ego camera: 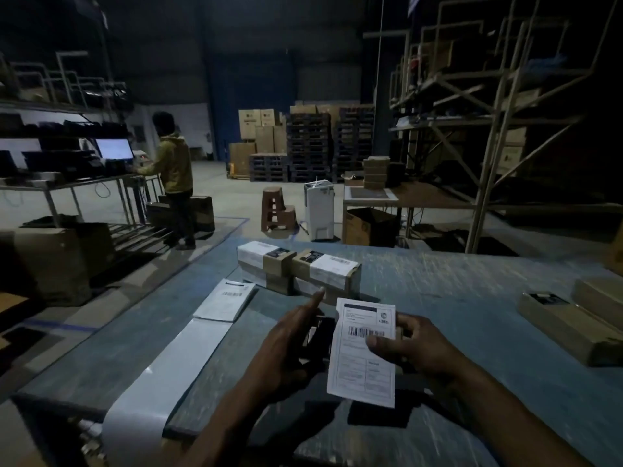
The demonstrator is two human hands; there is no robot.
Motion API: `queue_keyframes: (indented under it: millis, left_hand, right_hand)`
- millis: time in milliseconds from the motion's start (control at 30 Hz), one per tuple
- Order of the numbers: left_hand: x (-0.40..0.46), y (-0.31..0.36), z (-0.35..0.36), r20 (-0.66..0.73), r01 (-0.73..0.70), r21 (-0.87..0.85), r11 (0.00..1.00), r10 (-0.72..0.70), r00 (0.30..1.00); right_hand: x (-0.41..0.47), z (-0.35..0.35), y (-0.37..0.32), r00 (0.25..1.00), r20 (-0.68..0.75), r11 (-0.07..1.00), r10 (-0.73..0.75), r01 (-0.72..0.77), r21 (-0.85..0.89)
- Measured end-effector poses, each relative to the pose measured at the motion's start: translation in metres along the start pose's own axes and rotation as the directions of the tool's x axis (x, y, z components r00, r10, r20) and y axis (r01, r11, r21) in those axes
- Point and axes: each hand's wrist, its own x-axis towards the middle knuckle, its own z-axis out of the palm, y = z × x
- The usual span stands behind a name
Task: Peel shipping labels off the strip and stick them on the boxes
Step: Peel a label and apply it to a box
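A white shipping label (362, 362) with a barcode hangs in front of me, pinched by my right hand (409, 345), thumb on its face. My left hand (290, 345) hovers just left of the label with the index finger stretched forward; a dark object shows between palm and label, and I cannot tell if the hand holds it. The label strip (161, 372) runs along the table's left side, with one printed label (226, 299) at its far end. Two boxes (298, 266) with white labels on them lie side by side further back. Unlabelled brown boxes (569, 325) lie at the right.
The blue table (455, 298) stretches ahead and to the right. Beyond it stand brown stools (276, 210), a white appliance (318, 210), stacked pallets and cartons. A person in a yellow jacket (173, 170) stands at a bench with a lit screen on the left. Metal racking rises at right.
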Motion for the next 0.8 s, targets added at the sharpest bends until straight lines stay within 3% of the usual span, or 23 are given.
queue_keyframes:
  millis: [100,167,200,267,333,500,600,800]
  left_hand:
    - [-0.001,0.003,-0.008,0.032,0.021,-0.062,0.998,-0.019,0.999]
    - [-0.004,0.001,-0.014,0.105,0.103,-0.226,0.969,-0.081,0.991]
    - [-0.004,0.004,-0.017,0.144,0.181,-0.349,0.919,-0.139,0.980]
    - [-0.001,0.013,-0.022,0.199,0.365,-0.579,0.729,-0.309,0.930]
    - [0.005,0.025,-0.019,0.171,0.427,-0.643,0.635,-0.425,0.889]
    - [0.010,0.052,0.006,-0.050,0.416,-0.642,0.644,-0.577,0.815]
    - [0.009,0.055,0.013,-0.177,0.374,-0.605,0.703,-0.577,0.797]
    - [0.006,0.062,0.016,-0.306,0.320,-0.559,0.765,-0.549,0.778]
  right_hand:
    - [-0.007,-0.005,-0.009,0.997,-0.045,0.998,-0.061,0.062,0.009]
    - [-0.012,-0.007,-0.014,0.994,-0.043,0.995,-0.104,0.105,0.004]
    - [-0.014,-0.007,-0.016,0.992,-0.035,0.992,-0.125,0.125,-0.013]
    - [-0.017,-0.005,-0.021,0.985,-0.028,0.984,-0.171,0.169,-0.055]
    - [-0.018,-0.003,-0.024,0.979,-0.026,0.975,-0.204,0.201,-0.091]
    - [-0.019,0.007,-0.026,0.967,-0.040,0.963,-0.251,0.246,-0.111]
    - [-0.019,0.010,-0.025,0.969,-0.015,0.967,-0.247,0.246,-0.064]
    - [-0.019,0.014,-0.022,0.963,-0.008,0.963,-0.270,0.270,-0.030]
